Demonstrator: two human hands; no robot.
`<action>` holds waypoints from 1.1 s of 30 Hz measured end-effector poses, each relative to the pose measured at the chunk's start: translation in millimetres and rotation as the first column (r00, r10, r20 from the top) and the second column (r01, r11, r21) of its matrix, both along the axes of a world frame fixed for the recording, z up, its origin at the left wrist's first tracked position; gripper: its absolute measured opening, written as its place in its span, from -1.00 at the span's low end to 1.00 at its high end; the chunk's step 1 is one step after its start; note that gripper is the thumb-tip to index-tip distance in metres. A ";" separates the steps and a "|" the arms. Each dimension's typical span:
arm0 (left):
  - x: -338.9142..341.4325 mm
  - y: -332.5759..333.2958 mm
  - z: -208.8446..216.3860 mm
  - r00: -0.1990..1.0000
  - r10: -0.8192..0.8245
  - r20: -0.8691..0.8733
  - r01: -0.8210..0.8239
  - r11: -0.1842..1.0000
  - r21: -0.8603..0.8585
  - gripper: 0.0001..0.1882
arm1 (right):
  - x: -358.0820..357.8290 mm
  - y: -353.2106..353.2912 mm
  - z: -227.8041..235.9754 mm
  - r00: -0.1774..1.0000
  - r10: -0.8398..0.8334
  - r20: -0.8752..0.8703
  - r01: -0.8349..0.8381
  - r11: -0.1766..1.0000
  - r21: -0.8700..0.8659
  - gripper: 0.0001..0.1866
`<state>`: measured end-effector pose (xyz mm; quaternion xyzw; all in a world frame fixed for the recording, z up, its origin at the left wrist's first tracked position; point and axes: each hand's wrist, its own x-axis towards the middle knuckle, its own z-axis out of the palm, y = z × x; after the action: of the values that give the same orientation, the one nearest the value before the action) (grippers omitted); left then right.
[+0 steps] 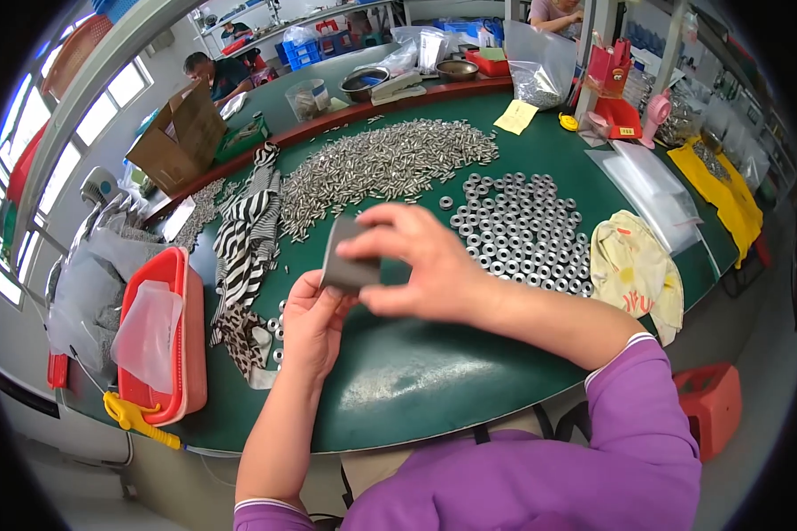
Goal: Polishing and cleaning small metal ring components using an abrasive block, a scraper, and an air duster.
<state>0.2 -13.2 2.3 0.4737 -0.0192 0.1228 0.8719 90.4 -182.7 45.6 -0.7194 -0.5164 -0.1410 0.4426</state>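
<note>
My right hand [429, 265] grips a dark grey, flat, block-like pad [354, 262] between thumb and fingers, tilted above the green table. Just under the pad's lower corner, my left hand [314, 319] is closed in a pinch. Its fingertips meet the pad's edge, and whatever they hold is hidden. Several small metal rings [276, 329] lie left of my left wrist, partly behind it. To the right of my hands spreads a group of round metal rings with dark centres [518, 232]. Beyond my hands is a wide heap of small metal pins [385, 164].
Striped cloth [246, 221] and a red plastic basket [193, 341] are at left, with a yellow air gun [137, 418] beside the basket. A pale yellow cloth [633, 265] and clear plastic bags [651, 190] lie at right. A raised rim [328, 124] borders the far edge. Two people sit farther back.
</note>
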 end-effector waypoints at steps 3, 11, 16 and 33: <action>-0.9 -3.7 4.2 0.999 0.020 0.026 -0.020 0.999 0.026 -0.79 | 29.3 -11.8 -4.0 0.974 -0.226 -0.028 0.225 0.974 -0.016 -0.55; 1.5 6.7 -5.4 1.000 0.027 0.005 -0.027 0.999 0.026 -0.80 | -20.4 -1.1 1.5 0.980 0.198 -0.029 -0.198 0.980 -0.008 -0.51; -0.5 -2.7 4.6 0.999 0.019 0.040 -0.021 0.997 0.074 -0.81 | 27.2 -11.1 -1.4 0.965 -0.259 0.033 0.260 0.963 -0.064 -0.54; 1.9 4.7 1.7 0.993 0.109 0.045 -0.115 0.980 0.163 -0.78 | 16.8 -10.9 10.5 0.982 -0.116 -0.152 0.108 0.992 -0.058 -0.55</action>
<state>2.1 -8.5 4.0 0.5426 -0.0182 0.1780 0.8207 107.2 -193.6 56.1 -0.7667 -0.4425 -0.0966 0.4550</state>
